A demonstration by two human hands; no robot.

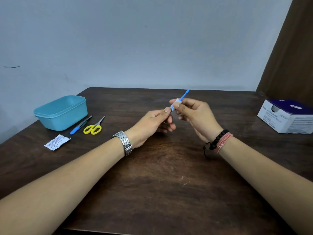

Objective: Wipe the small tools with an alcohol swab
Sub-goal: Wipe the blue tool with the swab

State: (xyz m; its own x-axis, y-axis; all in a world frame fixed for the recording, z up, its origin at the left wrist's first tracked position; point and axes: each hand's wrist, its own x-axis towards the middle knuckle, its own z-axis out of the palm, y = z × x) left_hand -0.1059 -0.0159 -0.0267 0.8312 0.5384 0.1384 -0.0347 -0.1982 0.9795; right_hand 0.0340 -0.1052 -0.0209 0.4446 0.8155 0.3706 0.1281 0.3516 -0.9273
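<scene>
Above the middle of the tabletop (160, 175), toward its far edge, my left hand (153, 123) pinches the lower end of a slim blue tool (183, 95) between thumb and forefinger, the other fingers curled under. My right hand (194, 116) pinches a white alcohol swab (177, 101) around the tool's shaft, thumb and forefinger clamped on it, remaining fingers loosely bent. The tool tilts up and away, its tip clear of both hands.

Near the left edge sits a teal tub (62, 114). Just beside it, on its near side, lie tweezers with a blue handle (79, 126) and yellow-handled scissors (94, 127), close together. A torn swab wrapper (56, 142) lies nearer me, apart from them. At the right edge stands a white and purple box (286, 119). Bare wood lies between my forearms and toward the near edge.
</scene>
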